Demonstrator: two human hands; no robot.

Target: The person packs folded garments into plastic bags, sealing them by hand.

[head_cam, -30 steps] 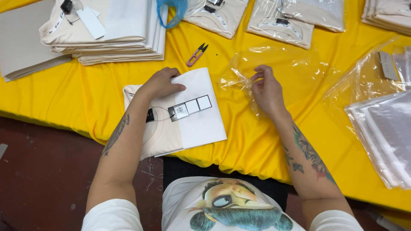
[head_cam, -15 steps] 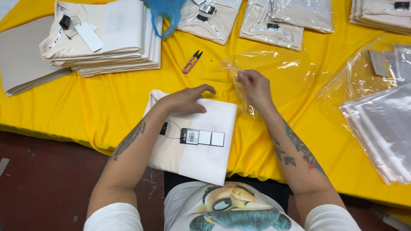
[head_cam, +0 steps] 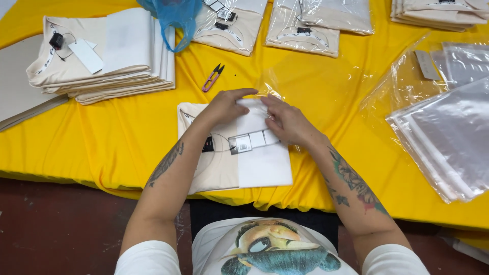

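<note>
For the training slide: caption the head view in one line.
Both hands, left hand and right hand, hold a folded cream shirt at a clear plastic bag on a yellow table.

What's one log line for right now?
left hand: on folded shirt | right hand: at clear bag mouth | snips: untouched

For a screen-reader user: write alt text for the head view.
Both hands, left hand and right hand, rest on the top edge of a folded cream garment with a white paper sheet, at a clear plastic bag on a yellow cloth. Stacked garments and pink snips lie nearby.
</note>
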